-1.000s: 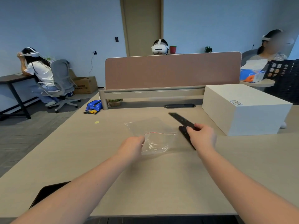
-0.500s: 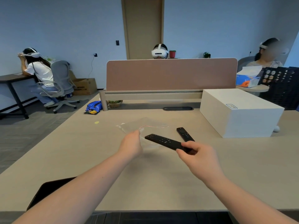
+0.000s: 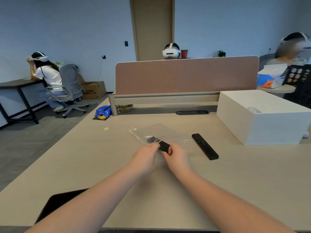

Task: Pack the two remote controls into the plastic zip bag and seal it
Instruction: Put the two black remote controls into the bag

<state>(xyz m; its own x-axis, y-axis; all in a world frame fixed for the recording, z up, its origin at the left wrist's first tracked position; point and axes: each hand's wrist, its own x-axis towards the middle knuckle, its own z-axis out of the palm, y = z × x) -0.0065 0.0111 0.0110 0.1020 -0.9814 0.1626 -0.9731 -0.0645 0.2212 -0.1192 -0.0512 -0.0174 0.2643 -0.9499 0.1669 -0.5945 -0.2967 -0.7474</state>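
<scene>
A clear plastic zip bag [image 3: 161,132] with a thin red seal line lies on the beige desk. One black remote [image 3: 164,145] is partly inside the bag's mouth, its far end showing dark through the plastic. My right hand [image 3: 176,157] grips the near end of this remote. My left hand [image 3: 144,157] pinches the bag's opening edge beside it. The second black remote [image 3: 205,146] lies flat on the desk to the right, apart from both hands.
A large white box [image 3: 262,115] stands at the right. A pink divider panel [image 3: 186,74] closes the desk's far side. A dark tablet-like slab [image 3: 55,204] lies at the near left edge. People with headsets sit beyond the desk and at the left.
My right hand carried the remote leftward and pushed its tip into the bag's mouth. My left hand stayed on the bag's edge. The other remote has not moved.
</scene>
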